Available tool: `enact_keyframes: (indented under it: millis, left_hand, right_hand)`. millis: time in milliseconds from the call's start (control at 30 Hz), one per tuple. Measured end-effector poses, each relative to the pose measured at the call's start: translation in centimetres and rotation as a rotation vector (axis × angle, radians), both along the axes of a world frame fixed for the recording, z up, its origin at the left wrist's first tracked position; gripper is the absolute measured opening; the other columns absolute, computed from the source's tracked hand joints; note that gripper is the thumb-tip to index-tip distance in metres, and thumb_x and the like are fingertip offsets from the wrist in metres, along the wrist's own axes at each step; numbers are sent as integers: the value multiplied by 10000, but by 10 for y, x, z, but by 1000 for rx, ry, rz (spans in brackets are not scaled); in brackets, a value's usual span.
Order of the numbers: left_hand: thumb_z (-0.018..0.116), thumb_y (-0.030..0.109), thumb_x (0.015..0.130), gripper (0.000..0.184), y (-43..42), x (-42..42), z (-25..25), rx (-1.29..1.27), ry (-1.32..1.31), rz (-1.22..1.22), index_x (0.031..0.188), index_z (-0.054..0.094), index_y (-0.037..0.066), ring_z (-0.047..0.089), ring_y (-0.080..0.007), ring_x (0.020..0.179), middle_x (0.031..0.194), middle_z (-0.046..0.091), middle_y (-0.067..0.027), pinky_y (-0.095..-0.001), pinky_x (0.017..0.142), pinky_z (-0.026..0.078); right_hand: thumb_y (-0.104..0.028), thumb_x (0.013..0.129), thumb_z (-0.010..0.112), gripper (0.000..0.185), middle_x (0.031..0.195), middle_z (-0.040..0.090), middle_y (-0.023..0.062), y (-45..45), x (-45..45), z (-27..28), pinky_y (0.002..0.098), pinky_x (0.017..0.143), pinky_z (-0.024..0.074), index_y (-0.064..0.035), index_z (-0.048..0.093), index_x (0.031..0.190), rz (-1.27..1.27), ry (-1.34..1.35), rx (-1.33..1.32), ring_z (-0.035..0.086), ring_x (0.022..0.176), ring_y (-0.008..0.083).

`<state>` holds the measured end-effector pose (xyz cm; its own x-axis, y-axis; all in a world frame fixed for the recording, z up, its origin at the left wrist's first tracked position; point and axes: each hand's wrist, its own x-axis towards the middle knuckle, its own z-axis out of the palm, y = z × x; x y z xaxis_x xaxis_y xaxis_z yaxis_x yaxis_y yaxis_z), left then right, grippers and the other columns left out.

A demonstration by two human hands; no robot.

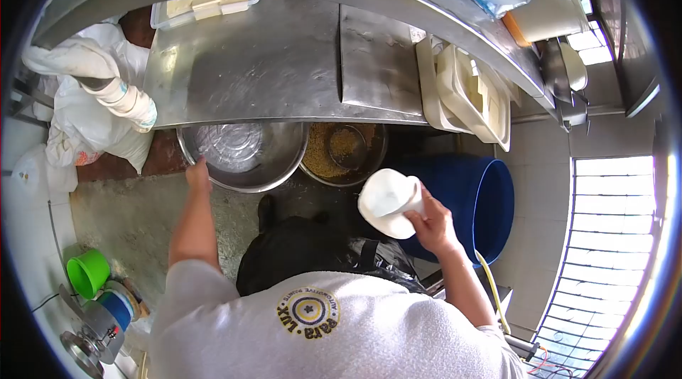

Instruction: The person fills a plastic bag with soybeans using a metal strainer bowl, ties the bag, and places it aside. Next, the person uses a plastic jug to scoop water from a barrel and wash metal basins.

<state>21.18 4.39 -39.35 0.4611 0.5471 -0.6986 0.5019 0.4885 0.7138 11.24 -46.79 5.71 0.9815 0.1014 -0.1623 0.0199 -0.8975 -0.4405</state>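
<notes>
My left hand (198,174) is closed on the near left rim of a wide metal basin (273,166), partly under the steel table. The basin's shiny inside shows a rounded base and looks wet. In my right hand (431,219) is a white plastic container (381,208), rounded and open-mouthed, gripped at its right side. Whether it is a scoop or a jug I cannot tell. The container is held apart from the basin, in front of a blue barrel (455,173). Beside the large basin sits a second metal basin (323,173) with yellowish grains in it.
Above the basins runs the steel table (270,59), with a metal sheet (376,59) and cream plastic trays (433,95) at right. White sacks (92,123) stand at left. A green bucket (89,274) is on the lower left. A yellow hose (490,283) hangs near the barrel.
</notes>
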Motion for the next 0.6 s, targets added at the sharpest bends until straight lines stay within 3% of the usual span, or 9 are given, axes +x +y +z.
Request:
enact_keyframes:
  millis: [100,167,233,300,333,367,467,533,600]
  left_hand:
    - [730,173,896,432,-46,-11,105,-13,-37,-96,1227,605,-75,670,-302,1019,1140,679,-181,-436,793,544]
    - [720,157,895,413,-67,-13,97,-28,-64,-33,1224,602,-64,666,-291,995,1123,668,-172,-440,777,543]
    - [709,141,894,395,-84,-14,107,-40,-101,31,1220,600,-54,662,-280,970,1105,658,-163,-444,760,541]
    - [672,99,898,377,-106,-19,140,-97,-47,44,1235,584,-43,669,-291,989,1146,646,-167,-463,775,559]
    - [656,69,892,340,-119,-28,157,-101,-164,163,1211,594,-31,675,-302,1009,1155,645,-166,-493,779,582]
    - [656,69,892,340,-117,-42,156,-87,-167,135,1211,594,-31,675,-302,1009,1155,645,-166,-493,779,582]
    - [654,55,889,309,-112,-76,161,-236,-240,54,1187,605,-13,695,-302,973,1111,663,-153,-479,751,605]
    - [665,54,881,274,-128,-90,197,-264,-48,-2,1147,614,10,708,-270,870,1030,683,-119,-424,658,598]
    - [672,66,891,250,-147,-93,205,-266,-47,-63,1129,615,15,705,-254,827,1002,688,-109,-400,625,586]
  right_hand:
    - [-210,934,762,645,1204,711,232,-46,-22,-7,374,919,566,22,508,1479,-206,-163,105,719,1085,280]
    - [-215,961,742,600,1168,727,186,-87,-35,-15,350,909,562,31,524,1463,-407,-194,131,705,1067,219]
    - [-227,992,714,527,1002,720,83,-94,-38,10,270,681,543,2,564,1442,-563,-223,171,627,748,115]
    - [-240,995,713,518,937,704,48,-130,-47,5,245,586,489,-21,573,1443,-626,-387,208,565,658,78]
    - [-246,998,710,510,924,697,40,-146,-52,7,237,578,478,-25,578,1439,-659,-440,238,556,653,72]
    - [-251,1001,708,503,912,690,32,-158,-58,13,229,571,466,-29,584,1434,-695,-491,265,547,648,66]
    - [-257,1018,693,417,855,665,7,-199,-75,25,202,542,417,-19,632,1355,-767,-666,383,523,625,40]
    - [-229,1035,666,302,782,627,-12,-216,-81,42,199,531,395,-18,672,1250,-797,-762,395,511,600,30]
    - [-217,1044,655,223,720,595,-28,-235,-84,58,197,519,370,-21,706,1138,-829,-844,398,491,574,17]
